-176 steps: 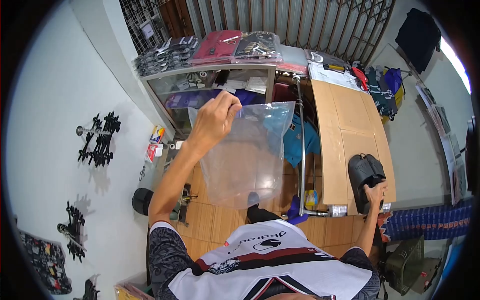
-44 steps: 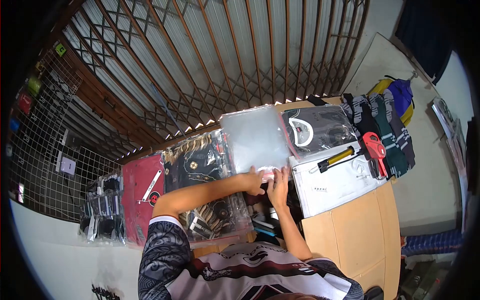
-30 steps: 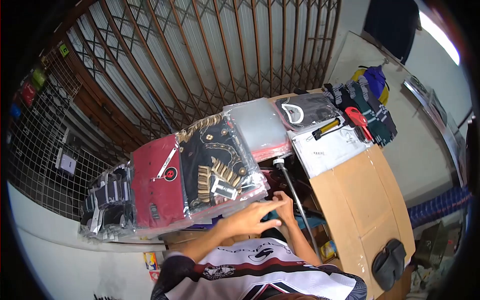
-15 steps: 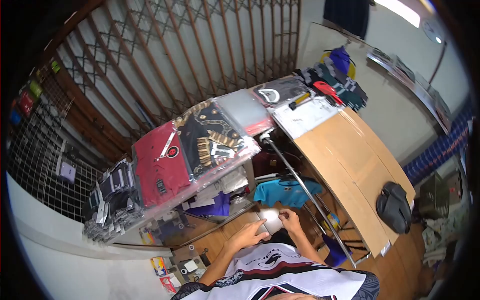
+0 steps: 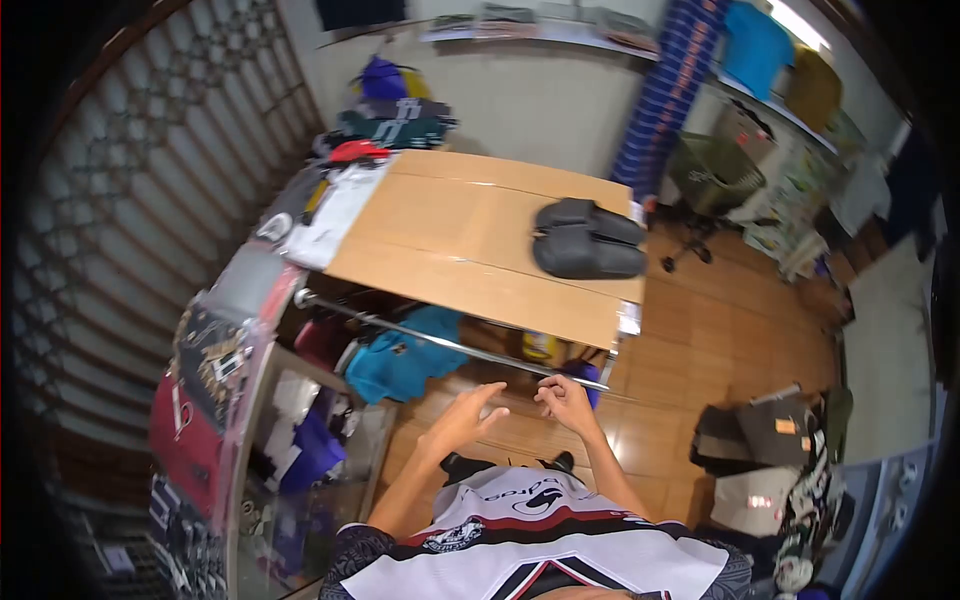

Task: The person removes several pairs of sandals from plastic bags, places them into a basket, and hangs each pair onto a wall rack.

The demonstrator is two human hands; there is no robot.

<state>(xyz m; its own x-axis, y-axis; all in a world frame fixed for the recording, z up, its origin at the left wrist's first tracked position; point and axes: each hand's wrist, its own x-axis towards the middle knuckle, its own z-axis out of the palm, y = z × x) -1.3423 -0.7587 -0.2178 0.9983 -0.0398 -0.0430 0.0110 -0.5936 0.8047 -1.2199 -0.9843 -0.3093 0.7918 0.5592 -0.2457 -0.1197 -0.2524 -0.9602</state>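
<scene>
My left hand [image 5: 464, 416] is held out in front of my shirt, fingers stretched and thumb apart, with nothing visible in it. Beside it, my right hand [image 5: 566, 402] has its fingers loosely bent and partly apart; I see nothing in them. Both hands are over the wooden floor, near a metal rail [image 5: 450, 344] that runs along the front of the cardboard-covered table [image 5: 450, 225]. A pair of black slide sandals [image 5: 588, 240] lies on the cardboard. Below the rail hangs a turquoise garment [image 5: 405, 355], closest to my left hand.
A glass display case with packaged shirts [image 5: 187, 415] on top stands at the left. Dark boxes [image 5: 765, 430] and bags sit on the floor at the right. Beyond the table are a green basket [image 5: 715, 175], a blue fabric roll [image 5: 665, 100] and a wall shelf [image 5: 540, 35].
My view has swung right, so the table and sandals sit more central. The bright white patch between my hands is gone from view. My right fingers have loosened from a pinch.
</scene>
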